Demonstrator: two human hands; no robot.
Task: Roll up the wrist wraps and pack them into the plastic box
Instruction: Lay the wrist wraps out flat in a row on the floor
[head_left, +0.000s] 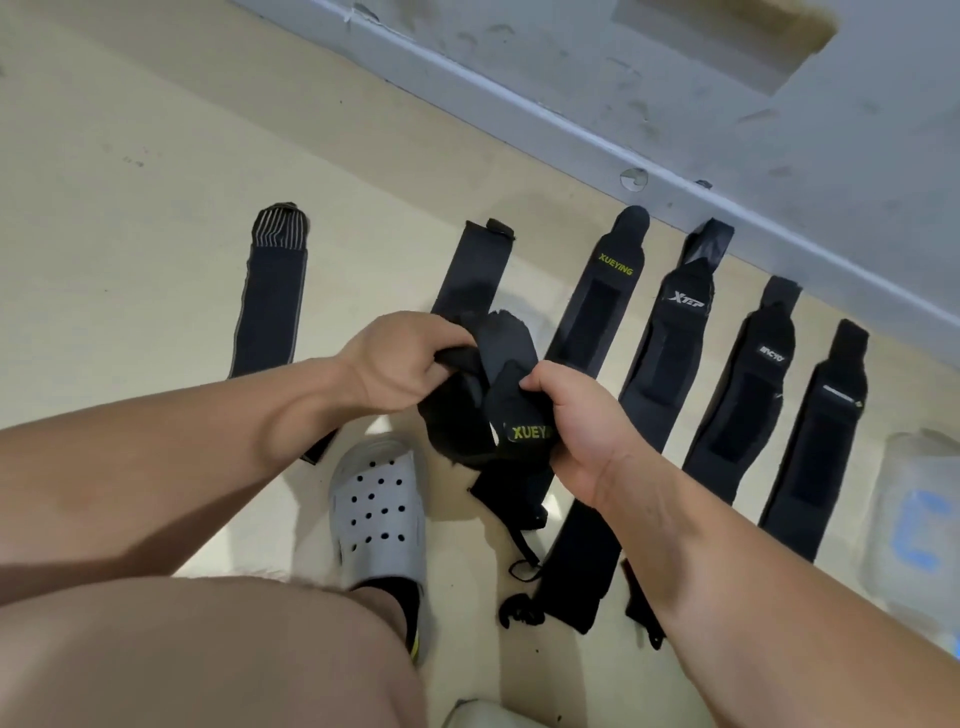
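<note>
I hold a black wrist wrap (511, 415) with yellow-green lettering above the floor, partly curled. My left hand (402, 358) grips its upper end. My right hand (576, 421) pinches the lettered end, and its tail hangs down toward the floor. Several more black wraps lie flat in a row on the cream floor: a striped-end one (270, 301) at the left, one (470, 270) behind my hands, a lettered one (597, 306), then others (670, 338) (748, 395) (815, 447) to the right. The clear plastic box (914, 519) sits at the right edge.
A grey wall base (571, 124) runs diagonally behind the wraps. My grey perforated clog (379, 509) stands on the floor below my hands, with my bare knee (208, 654) in the foreground. A loose black strap (519, 608) lies near the hanging tail.
</note>
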